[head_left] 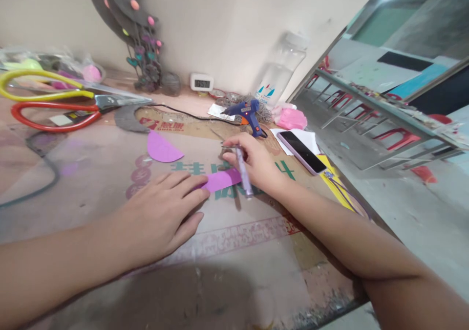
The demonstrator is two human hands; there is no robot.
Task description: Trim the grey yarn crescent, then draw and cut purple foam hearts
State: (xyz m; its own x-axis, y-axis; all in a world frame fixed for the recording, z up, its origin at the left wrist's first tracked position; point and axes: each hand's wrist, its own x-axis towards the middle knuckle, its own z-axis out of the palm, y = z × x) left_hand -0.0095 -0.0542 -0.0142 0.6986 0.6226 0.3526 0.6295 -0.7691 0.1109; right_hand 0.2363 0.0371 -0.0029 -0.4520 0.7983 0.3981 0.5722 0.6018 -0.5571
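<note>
My left hand (pixel 170 203) lies flat, its fingertips pressing the left end of a purple strip (pixel 222 180) onto the table's clear sheet. At the strip's right end, my right hand (pixel 247 159) is closed around a slim light-purple pen (pixel 244 171), which slants between thumb and fingers. A purple half-round piece (pixel 163 147) rests beyond my left hand, touching nothing I hold. Farther back stands a blue glue gun (pixel 245 113) with a small red light.
Large scissors (pixel 54 100) with yellow and red handles lie at the back left. A small digital clock (pixel 202 82) and a clear bottle (pixel 280 71) stand by the wall. On the right lie a phone (pixel 301 152) and pink material (pixel 291 118); the table edge runs beyond.
</note>
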